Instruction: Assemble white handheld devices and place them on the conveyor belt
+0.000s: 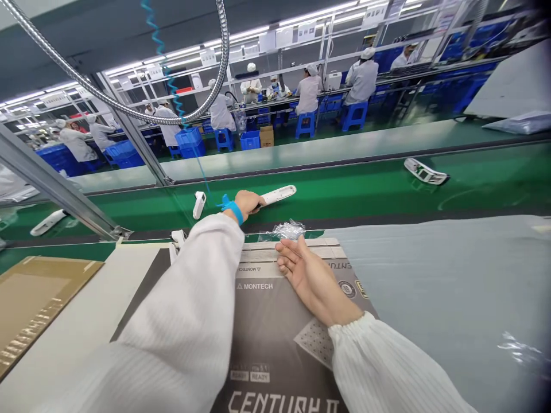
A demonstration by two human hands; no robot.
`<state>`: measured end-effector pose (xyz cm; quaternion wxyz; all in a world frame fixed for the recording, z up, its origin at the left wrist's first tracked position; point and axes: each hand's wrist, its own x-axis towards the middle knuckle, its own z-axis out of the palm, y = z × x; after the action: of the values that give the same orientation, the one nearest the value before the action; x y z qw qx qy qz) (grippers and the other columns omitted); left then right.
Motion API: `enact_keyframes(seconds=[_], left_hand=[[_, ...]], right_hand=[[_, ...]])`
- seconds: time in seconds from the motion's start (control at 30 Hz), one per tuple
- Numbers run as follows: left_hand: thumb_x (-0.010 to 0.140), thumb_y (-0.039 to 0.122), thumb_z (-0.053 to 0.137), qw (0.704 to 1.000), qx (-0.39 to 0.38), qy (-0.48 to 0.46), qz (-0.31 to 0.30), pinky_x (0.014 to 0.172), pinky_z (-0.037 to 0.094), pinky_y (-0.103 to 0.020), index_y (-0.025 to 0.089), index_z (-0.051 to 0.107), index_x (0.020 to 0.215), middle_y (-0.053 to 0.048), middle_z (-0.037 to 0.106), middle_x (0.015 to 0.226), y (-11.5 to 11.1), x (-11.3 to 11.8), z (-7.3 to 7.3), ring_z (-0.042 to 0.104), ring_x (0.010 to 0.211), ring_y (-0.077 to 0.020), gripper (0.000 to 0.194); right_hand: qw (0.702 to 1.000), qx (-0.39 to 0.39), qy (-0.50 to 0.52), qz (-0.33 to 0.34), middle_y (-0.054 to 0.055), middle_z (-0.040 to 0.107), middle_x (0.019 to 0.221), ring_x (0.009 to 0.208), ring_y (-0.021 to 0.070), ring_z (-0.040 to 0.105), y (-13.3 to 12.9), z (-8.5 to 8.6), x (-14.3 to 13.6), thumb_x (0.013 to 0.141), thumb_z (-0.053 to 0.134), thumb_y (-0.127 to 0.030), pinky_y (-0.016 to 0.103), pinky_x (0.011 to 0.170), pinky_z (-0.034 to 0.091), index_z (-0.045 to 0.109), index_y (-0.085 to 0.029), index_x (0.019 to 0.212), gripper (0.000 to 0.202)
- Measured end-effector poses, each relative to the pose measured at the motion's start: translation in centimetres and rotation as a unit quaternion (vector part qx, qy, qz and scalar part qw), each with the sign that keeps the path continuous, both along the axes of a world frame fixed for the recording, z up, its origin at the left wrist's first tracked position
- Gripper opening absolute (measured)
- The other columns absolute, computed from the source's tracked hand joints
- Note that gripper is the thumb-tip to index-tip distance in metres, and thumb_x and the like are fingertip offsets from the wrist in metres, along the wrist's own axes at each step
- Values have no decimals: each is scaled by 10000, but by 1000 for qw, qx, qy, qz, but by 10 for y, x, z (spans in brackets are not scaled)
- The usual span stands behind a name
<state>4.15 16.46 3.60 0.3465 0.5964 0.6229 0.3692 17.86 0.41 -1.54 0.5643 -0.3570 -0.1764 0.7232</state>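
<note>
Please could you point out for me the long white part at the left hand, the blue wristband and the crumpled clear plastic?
Long white part (279,195): head view, middle of its visible length.
Blue wristband (235,210): head view, on its band.
Crumpled clear plastic (290,229): head view, middle of the heap.

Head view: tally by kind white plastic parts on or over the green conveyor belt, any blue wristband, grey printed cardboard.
White elongated plastic parts: 4, one in the left hand
Blue wristband: 1
Grey printed cardboard piece: 1
Total: 6, leaving out a partly hidden white piece by the left sleeve
</note>
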Motion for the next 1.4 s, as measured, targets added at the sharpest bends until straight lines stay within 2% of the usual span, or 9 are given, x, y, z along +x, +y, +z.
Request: enact_keyframes(seconds=[0.13,0.23,0.4,0.57,0.73,0.9,0.97,1.2,1.4], left_hand=[[580,42,732,989,-50,-70,-117,710,517,-290,164,577,789,-3,659,735,-59,-23,23,636,716,-146,287],[563,6,701,942,-92,-178,-269,786,536,-319,157,590,888,-75,706,1035,-110,-33,22,667,884,-177,374],[818,152,600,985,7,-172,-26,845,531,-315,142,593,1017,-120,693,1078,-164,-22,-9,662,983,-187,200],[882,282,579,989,-31,-99,-105,766,543,-320,171,622,1158,-88,720,1048,-181,-15,-28,683,834,-192,300],[869,168,536,995,49,35,-84,1006,457,-386,210,639,1170,-60,709,1148,-181,-28,-26,639,1081,-234,322],[859,165,542,992,46,70,-95,1016,441,-382,232,660,1147,-50,710,1155,-179,-36,-28,626,1121,-240,319],[862,198,550,997,2,59,-45,939,476,-378,200,662,1107,-68,730,1044,-176,-37,-29,658,1014,-241,270],[880,324,536,982,-10,-156,103,729,505,-308,130,586,1080,-76,714,893,-158,-41,-36,628,674,-154,283],[764,407,681,984,43,-155,78,772,491,-299,198,668,944,-31,709,841,-168,-44,-24,634,841,-201,277]], right_hand=[[995,-2,58,79,91,715,1023,517,102,464,-6,15,5,915,423,-652,250,433,399,685,-197,937,525],[989,49,7,141,58,714,911,493,82,430,-13,20,1,860,603,-571,228,409,335,681,-185,970,409],[984,115,-131,31,-59,609,598,519,88,494,-12,0,-11,648,855,-427,214,509,400,568,-216,877,424],[950,155,-271,-28,-36,618,677,600,136,565,-7,-9,-6,684,802,-507,285,599,464,517,-232,849,429],[796,275,-523,-132,24,643,979,637,148,492,-8,1,9,841,668,-422,332,679,399,652,-272,1003,221],[605,364,-703,-82,54,649,922,867,238,528,-8,1,14,928,542,-311,376,761,332,656,-260,821,165],[573,376,-726,-60,45,661,934,894,236,525,-11,0,11,933,532,-286,382,790,312,628,-250,801,168],[699,257,-658,-114,51,620,884,859,238,529,18,-8,19,945,459,-336,380,811,358,550,-235,868,156],[616,125,-769,-119,172,557,1217,1162,328,453,22,6,26,827,605,-190,470,968,352,645,-176,1034,211]])
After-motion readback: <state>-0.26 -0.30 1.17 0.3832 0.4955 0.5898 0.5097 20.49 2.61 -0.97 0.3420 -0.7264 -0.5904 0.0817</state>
